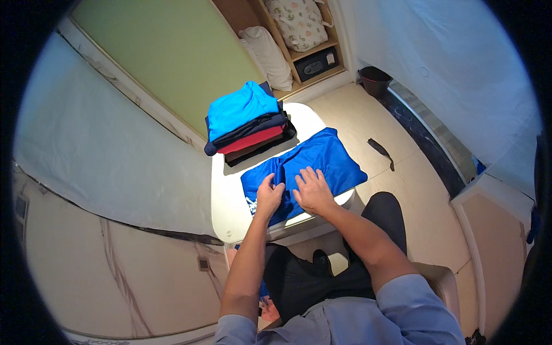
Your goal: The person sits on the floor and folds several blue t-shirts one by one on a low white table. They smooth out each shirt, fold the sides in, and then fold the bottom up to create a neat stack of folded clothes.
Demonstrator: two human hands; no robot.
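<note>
A shiny royal-blue piece of clothing (339,160) lies partly folded on the white table, with a raised crease near its middle and a white print at its lower left corner. My left hand (269,196) is over its left part, slightly curled, with thumb and fingers apart. Resting on the cloth to the right of the crease, my right hand (313,192) has its fingers spread. Neither hand grips the fabric. Beyond the hands, a stack of folded clothes (253,138) has a bright blue piece on top and dark, red and brown ones below.
The white table (224,210) stands before my knees. Behind it are a green panel (155,52) and a shelf unit holding a white pillow (270,57), a patterned bag (296,26) and a black safe (315,64). A dark strap (380,152) and a bucket (375,80) are on the floor.
</note>
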